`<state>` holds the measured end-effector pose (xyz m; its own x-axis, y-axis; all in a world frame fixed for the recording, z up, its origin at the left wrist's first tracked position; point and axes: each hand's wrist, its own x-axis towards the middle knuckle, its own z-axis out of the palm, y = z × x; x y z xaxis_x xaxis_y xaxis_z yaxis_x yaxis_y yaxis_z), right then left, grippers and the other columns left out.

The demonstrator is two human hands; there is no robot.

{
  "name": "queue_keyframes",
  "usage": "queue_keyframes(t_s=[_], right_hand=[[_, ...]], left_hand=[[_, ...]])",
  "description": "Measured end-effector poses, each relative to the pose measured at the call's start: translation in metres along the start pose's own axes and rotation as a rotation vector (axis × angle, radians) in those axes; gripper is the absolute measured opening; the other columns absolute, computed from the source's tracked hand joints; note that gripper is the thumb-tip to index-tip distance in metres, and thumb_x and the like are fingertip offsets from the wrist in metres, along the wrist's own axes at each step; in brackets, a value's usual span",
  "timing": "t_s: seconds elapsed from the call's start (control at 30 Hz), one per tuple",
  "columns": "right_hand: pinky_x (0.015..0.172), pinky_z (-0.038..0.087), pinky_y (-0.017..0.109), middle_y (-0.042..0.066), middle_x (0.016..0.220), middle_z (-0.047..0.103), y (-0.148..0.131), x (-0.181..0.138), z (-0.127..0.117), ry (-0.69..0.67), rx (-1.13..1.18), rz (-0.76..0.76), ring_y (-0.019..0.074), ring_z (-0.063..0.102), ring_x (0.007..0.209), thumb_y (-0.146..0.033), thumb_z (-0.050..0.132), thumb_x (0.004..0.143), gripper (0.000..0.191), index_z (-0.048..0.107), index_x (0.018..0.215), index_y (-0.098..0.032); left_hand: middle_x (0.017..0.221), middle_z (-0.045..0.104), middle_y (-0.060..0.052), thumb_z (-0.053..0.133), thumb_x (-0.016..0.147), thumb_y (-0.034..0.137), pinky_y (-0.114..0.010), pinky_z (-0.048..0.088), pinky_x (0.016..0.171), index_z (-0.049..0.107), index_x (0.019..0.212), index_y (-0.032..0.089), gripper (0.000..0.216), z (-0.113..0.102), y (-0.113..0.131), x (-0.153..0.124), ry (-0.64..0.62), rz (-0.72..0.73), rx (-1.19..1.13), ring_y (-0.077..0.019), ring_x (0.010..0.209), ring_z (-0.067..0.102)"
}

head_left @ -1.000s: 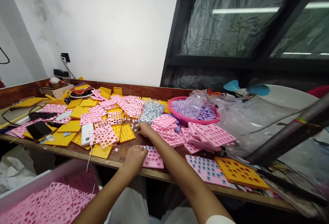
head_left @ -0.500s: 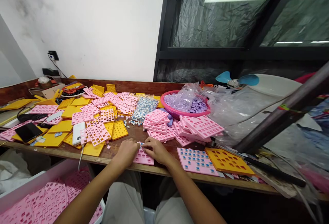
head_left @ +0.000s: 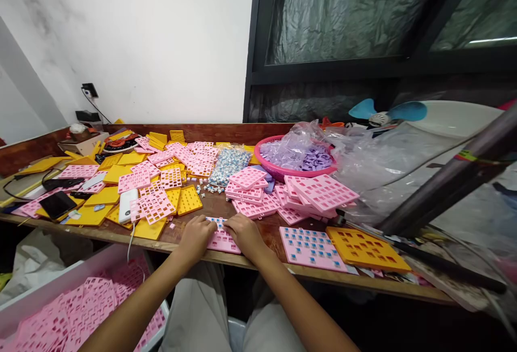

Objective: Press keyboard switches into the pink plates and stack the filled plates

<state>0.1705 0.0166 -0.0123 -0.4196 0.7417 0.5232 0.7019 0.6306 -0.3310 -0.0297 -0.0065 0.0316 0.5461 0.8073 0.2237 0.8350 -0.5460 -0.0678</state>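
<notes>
The left hand (head_left: 196, 236) and the right hand (head_left: 243, 233) both rest on one small pink plastic grid plate (head_left: 221, 240). The fingers are bent down and close together, and the fingertips meet over the far part of the plate. I cannot tell whether a small piece is pinched under them. The plate lies flat between the two hands, at the near edge of the brown wooden table (head_left: 214, 209), and some of its square holes already show blue.

The work in hand seems to be pressing on this plate. To do it well, I think the left hand should keep the plate flat and stop it from sliding off the near edge. The right fingertips should push straight down over one hole, not at an angle.

To the right, near but not touching, lies a bigger pink grid plate with blue filled holes (head_left: 311, 247), and just beside it a yellow grid plate (head_left: 365, 247). Farther away is a pile of empty pink plates (head_left: 250, 193), then a clear bag of small blue-white pieces (head_left: 228, 164). On the far right stands a pink round basin (head_left: 297, 170) with purple pieces.
</notes>
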Motion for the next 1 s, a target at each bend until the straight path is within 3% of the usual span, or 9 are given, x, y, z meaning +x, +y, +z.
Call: queue_keyframes(t_s=[0.17,0.3,0.43,0.53,0.63,0.73,0.8,0.9,1.0], right_hand=[[0.085,0.045,0.033,0.008,0.096,0.066,-0.008,-0.002,-0.005,0.012,-0.133,0.028,0.0213,0.057,0.094,-0.021,0.061,0.095,0.014,0.072,0.088,-0.019],[0.093,0.042,0.037,0.009,0.105,0.065,-0.021,-0.009,-0.014,-0.086,-0.208,-0.064,0.0235,0.055,0.103,-0.027,0.054,0.100,0.018,0.070,0.100,-0.018],[0.094,0.041,0.039,0.012,0.108,0.065,-0.033,-0.006,-0.027,-0.198,-0.289,-0.138,0.0248,0.054,0.105,-0.027,0.050,0.100,0.023,0.070,0.104,-0.017],[0.092,0.041,0.038,0.011,0.101,0.066,-0.029,0.018,-0.041,-0.312,-0.313,-0.192,0.0239,0.056,0.099,-0.027,0.052,0.098,0.024,0.072,0.092,-0.017],[0.097,0.039,0.039,0.011,0.114,0.066,-0.006,0.052,-0.054,-0.284,-0.320,-0.175,0.0247,0.056,0.109,-0.029,0.058,0.094,0.018,0.072,0.099,-0.019],[0.109,0.031,0.048,0.015,0.143,0.052,0.025,0.077,-0.055,-0.190,-0.425,-0.088,0.0314,0.043,0.132,-0.030,0.072,0.083,0.043,0.064,0.125,-0.020],[0.113,0.025,0.053,0.015,0.151,0.045,0.046,0.082,-0.049,-0.186,-0.463,-0.041,0.0333,0.037,0.138,-0.033,0.075,0.080,0.056,0.060,0.132,-0.022],[0.114,0.025,0.052,0.012,0.148,0.049,0.068,0.078,-0.040,-0.116,-0.452,0.025,0.0303,0.039,0.137,-0.033,0.069,0.087,0.040,0.064,0.125,-0.025],[0.113,0.027,0.050,0.011,0.143,0.054,0.079,0.073,-0.039,-0.061,-0.422,0.056,0.0291,0.043,0.133,-0.031,0.068,0.088,0.029,0.067,0.117,-0.024]], left_hand=[[0.095,0.069,-0.012,0.048,0.096,0.013,-0.038,0.044,0.083,0.066,0.100,0.017,0.019,0.018,0.021,-0.016,0.053,-0.089,0.046,-0.0267,0.092,0.058],[0.109,0.068,-0.014,0.046,0.094,0.010,-0.041,0.044,0.090,0.060,0.119,0.014,0.030,0.025,0.027,-0.030,0.086,-0.067,0.002,-0.0274,0.098,0.057],[0.095,0.068,-0.012,0.048,0.095,0.018,-0.040,0.045,0.088,0.064,0.107,0.017,0.020,0.012,0.013,-0.027,0.095,-0.058,-0.126,-0.0278,0.097,0.056],[0.099,0.067,-0.011,0.050,0.094,0.022,-0.040,0.045,0.093,0.065,0.104,0.018,0.018,0.001,-0.009,-0.004,0.175,-0.084,-0.214,-0.0270,0.102,0.056],[0.113,0.065,-0.011,0.058,0.088,0.022,-0.040,0.045,0.098,0.064,0.113,0.018,0.026,0.002,-0.034,0.039,0.228,-0.090,-0.280,-0.0259,0.110,0.056],[0.124,0.062,-0.013,0.068,0.081,0.030,-0.041,0.044,0.103,0.062,0.121,0.017,0.043,0.015,-0.053,0.088,0.142,-0.029,-0.299,-0.0278,0.118,0.055],[0.129,0.061,-0.014,0.073,0.078,0.037,-0.043,0.042,0.106,0.061,0.124,0.016,0.053,0.027,-0.058,0.115,0.065,0.043,-0.300,-0.0298,0.121,0.054],[0.135,0.058,-0.015,0.073,0.077,0.047,-0.046,0.039,0.108,0.057,0.131,0.017,0.064,0.046,-0.057,0.140,0.027,0.123,-0.333,-0.0313,0.126,0.051],[0.141,0.055,-0.014,0.070,0.080,0.049,-0.049,0.036,0.109,0.055,0.135,0.021,0.064,0.057,-0.053,0.147,0.038,0.132,-0.371,-0.0318,0.131,0.047]])
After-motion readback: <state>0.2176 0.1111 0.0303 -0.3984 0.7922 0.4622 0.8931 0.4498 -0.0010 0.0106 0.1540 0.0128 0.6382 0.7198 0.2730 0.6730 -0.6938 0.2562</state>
